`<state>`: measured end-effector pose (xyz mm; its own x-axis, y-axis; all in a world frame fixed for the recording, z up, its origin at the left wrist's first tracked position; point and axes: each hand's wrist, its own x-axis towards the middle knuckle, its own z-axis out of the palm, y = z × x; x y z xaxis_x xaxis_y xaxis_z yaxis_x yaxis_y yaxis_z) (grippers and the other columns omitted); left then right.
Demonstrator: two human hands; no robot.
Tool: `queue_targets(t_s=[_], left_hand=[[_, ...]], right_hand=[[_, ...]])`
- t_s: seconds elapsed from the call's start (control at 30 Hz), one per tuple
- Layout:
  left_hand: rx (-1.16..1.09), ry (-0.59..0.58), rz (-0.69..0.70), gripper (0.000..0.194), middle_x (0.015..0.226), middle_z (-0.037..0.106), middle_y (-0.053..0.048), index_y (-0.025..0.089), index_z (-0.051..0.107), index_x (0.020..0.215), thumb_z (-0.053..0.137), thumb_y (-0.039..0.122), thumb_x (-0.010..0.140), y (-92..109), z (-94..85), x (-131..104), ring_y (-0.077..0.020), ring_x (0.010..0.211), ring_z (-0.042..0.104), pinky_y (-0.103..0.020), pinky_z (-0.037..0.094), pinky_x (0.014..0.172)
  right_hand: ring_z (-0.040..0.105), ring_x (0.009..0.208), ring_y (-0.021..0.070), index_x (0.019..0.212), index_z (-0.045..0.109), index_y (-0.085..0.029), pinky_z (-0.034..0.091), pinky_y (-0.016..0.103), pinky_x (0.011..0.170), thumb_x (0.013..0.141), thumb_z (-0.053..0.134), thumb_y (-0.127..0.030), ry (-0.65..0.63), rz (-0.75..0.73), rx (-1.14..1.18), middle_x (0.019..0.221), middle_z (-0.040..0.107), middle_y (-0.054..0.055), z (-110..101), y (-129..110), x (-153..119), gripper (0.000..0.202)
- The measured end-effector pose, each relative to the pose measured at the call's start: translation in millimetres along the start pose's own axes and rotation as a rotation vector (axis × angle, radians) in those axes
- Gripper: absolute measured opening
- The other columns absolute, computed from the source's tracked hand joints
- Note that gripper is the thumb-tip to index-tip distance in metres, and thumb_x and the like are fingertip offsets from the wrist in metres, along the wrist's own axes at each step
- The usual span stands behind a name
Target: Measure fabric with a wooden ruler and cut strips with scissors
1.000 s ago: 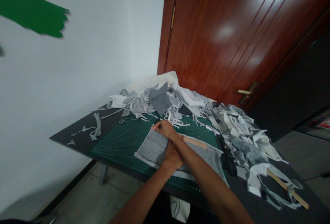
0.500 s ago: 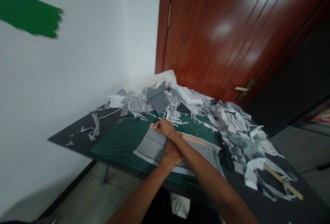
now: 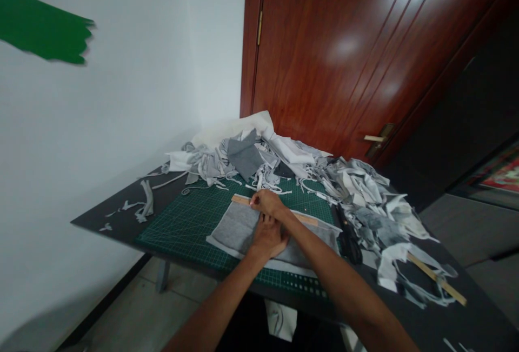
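Grey cloth (image 3: 237,225) flat on green mat (image 3: 182,222), bench centre. Left hand (image 3: 268,237) spread over it. Right hand (image 3: 267,203), crossing above, has its grip at wooden strip (image 3: 240,199), cloth's 11 o'clock; pinch unclear. Aligning, I judge; shifting strip calls for steady left-hand pressure.

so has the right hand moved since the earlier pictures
Yes, the right hand has moved rightward along the ruler, farther from the left corner of the mat.
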<state>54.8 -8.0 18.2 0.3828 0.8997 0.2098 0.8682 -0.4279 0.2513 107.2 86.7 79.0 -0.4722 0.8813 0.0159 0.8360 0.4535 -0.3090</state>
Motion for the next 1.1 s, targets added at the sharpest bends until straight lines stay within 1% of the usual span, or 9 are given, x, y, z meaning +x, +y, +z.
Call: queue_targets(t_s=[0.13,0.27,0.37,0.47,0.53,0.6,0.7,0.93,1.1], left_hand=[[0.005,0.027,-0.017,0.064,0.154,0.052,-0.022,0.005,0.053,0.147,0.051,0.047,0.099,1,2.1,0,-0.0372,0.145,0.043,-0.052,0.025,0.127],[0.009,0.048,-0.019,0.062,0.156,0.049,-0.023,0.004,0.054,0.145,0.051,0.046,0.1,1,4.5,0,-0.0376,0.149,0.038,-0.053,0.028,0.126],[0.009,0.058,-0.017,0.062,0.156,0.049,-0.024,0.004,0.053,0.145,0.051,0.046,0.1,1,5.2,0,-0.0384,0.15,0.037,-0.054,0.028,0.125],[0.006,0.062,-0.017,0.062,0.156,0.048,-0.024,0.003,0.054,0.145,0.051,0.046,0.1,1,5.1,-1,-0.0387,0.15,0.037,-0.053,0.028,0.126],[0.004,0.062,-0.015,0.063,0.157,0.047,-0.024,0.003,0.054,0.146,0.051,0.046,0.1,1,5.1,-1,-0.0383,0.151,0.036,-0.052,0.026,0.127],[0.0,0.062,-0.016,0.062,0.157,0.047,-0.024,0.004,0.054,0.145,0.051,0.047,0.1,1,5.4,-1,-0.0378,0.151,0.036,-0.052,0.025,0.127],[-0.008,0.065,-0.019,0.061,0.156,0.049,-0.022,0.005,0.055,0.145,0.051,0.047,0.1,2,6.1,-1,-0.0371,0.151,0.037,-0.052,0.025,0.127],[-0.024,0.075,-0.022,0.061,0.156,0.049,-0.022,0.006,0.055,0.144,0.052,0.046,0.099,3,5.4,-2,-0.0372,0.15,0.037,-0.053,0.028,0.126],[-0.035,0.073,-0.025,0.062,0.156,0.049,-0.021,0.006,0.053,0.147,0.051,0.046,0.099,4,3.7,-2,-0.0368,0.15,0.037,-0.053,0.027,0.126]], right_hand=[[0.074,0.101,0.0196,0.103,0.079,-0.02,0.056,0.029,0.089,0.095,0.072,-0.025,-0.064,0.016,-0.057,0.105,0.08,0.005,-8,5,-7,0.012],[0.07,0.106,0.0222,0.12,0.069,-0.017,0.059,0.043,0.093,0.101,0.067,-0.038,-0.135,0.029,-0.107,0.122,0.071,0.008,-15,8,-13,0.027],[0.068,0.109,0.0234,0.127,0.066,-0.019,0.06,0.044,0.092,0.102,0.066,-0.038,-0.165,0.041,-0.136,0.129,0.067,0.009,-19,8,-16,0.032],[0.069,0.108,0.0231,0.125,0.067,-0.018,0.059,0.044,0.093,0.101,0.066,-0.038,-0.164,0.038,-0.15,0.126,0.068,0.009,-20,7,-17,0.031],[0.071,0.105,0.022,0.116,0.072,-0.018,0.058,0.039,0.094,0.1,0.067,-0.035,-0.143,0.027,-0.147,0.118,0.073,0.009,-20,6,-17,0.023],[0.073,0.103,0.0207,0.107,0.079,-0.019,0.055,0.03,0.093,0.097,0.069,-0.027,-0.115,0.009,-0.135,0.108,0.079,0.008,-19,5,-16,0.016],[0.075,0.1,0.0185,0.105,0.083,-0.021,0.052,0.021,0.086,0.092,0.069,-0.019,-0.083,-0.021,-0.11,0.104,0.082,0.006,-17,7,-14,0.019],[0.076,0.095,0.0167,0.104,0.084,-0.021,0.051,0.019,0.079,0.089,0.069,-0.018,-0.061,-0.043,-0.079,0.103,0.083,0.005,-12,15,-10,0.021],[0.076,0.091,0.0165,0.101,0.085,-0.021,0.05,0.018,0.076,0.088,0.07,-0.019,-0.065,-0.038,-0.071,0.099,0.083,0.005,-10,12,-6,0.02]])
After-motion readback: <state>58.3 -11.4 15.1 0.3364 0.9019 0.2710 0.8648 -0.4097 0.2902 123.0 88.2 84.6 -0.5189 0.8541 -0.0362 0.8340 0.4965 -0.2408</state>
